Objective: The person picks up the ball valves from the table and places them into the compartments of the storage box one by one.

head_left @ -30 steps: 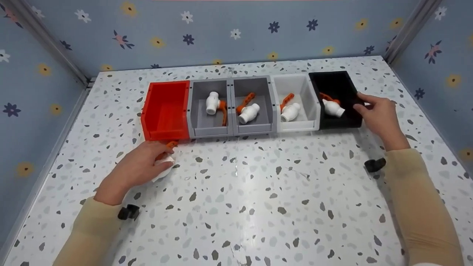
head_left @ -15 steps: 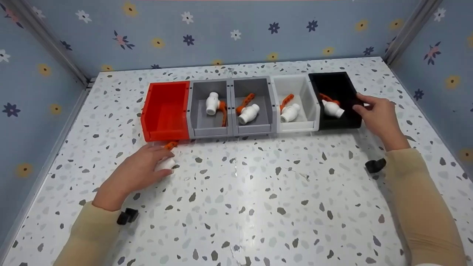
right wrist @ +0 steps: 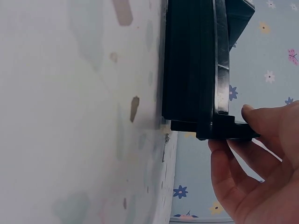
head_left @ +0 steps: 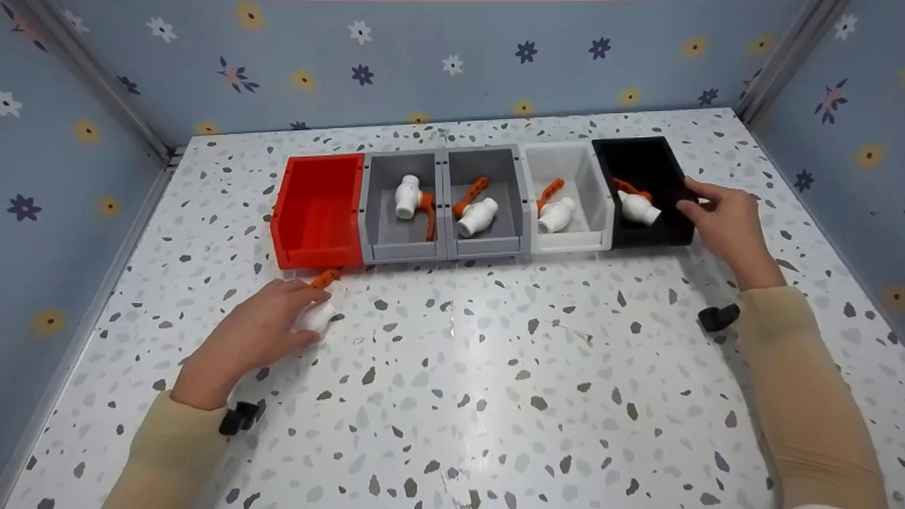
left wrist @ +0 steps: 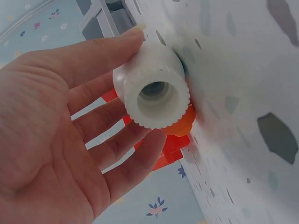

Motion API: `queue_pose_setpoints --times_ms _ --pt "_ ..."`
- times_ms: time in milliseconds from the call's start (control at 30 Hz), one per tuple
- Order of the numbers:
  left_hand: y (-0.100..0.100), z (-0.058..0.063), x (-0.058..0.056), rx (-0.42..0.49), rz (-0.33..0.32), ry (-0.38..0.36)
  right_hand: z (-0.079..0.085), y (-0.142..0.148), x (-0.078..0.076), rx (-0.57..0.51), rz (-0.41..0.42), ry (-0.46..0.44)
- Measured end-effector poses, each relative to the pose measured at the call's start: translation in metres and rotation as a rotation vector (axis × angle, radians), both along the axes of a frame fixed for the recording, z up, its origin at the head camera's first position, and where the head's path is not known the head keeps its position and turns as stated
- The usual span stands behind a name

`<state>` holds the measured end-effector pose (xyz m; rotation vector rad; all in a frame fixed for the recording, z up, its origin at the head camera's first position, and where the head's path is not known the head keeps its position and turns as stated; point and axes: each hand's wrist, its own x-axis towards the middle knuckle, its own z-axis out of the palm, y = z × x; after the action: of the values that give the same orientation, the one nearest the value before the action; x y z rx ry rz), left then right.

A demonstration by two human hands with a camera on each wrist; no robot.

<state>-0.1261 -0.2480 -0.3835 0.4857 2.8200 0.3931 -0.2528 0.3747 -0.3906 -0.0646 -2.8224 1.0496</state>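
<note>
A white ball valve (head_left: 317, 318) with an orange handle (head_left: 326, 278) lies on the table just in front of the red bin (head_left: 318, 258). My left hand (head_left: 251, 325) is loosely around it, thumb and fingers spread apart. In the left wrist view, the valve's white ribbed end (left wrist: 156, 105) faces the camera, and the thumb tip is at its side. My right hand (head_left: 728, 219) pinches the right side edge of the black bin (head_left: 654, 237) between thumb and fingers. A white valve (head_left: 638, 208) with an orange handle lies in that bin.
Between the red and black bins stand a grey bin (head_left: 403, 252), another grey bin (head_left: 488, 246) and a white bin (head_left: 571, 242), joined in a row. Each of these holds one white valve with an orange handle. Flower-patterned walls (head_left: 481, 56) border the speckled table (head_left: 495, 396).
My left thumb and fingers have spread apart, and the hand has drawn back slightly, showing more of the valve. The right hand stays on the black bin.
</note>
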Motion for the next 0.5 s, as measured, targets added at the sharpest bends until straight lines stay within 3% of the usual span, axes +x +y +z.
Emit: queue_pose_setpoints --times_ms 500 --pt "0.0021 -0.0043 -0.0056 0.080 0.005 -0.042 0.0012 -0.0017 0.0034 -0.009 -0.002 -0.013"
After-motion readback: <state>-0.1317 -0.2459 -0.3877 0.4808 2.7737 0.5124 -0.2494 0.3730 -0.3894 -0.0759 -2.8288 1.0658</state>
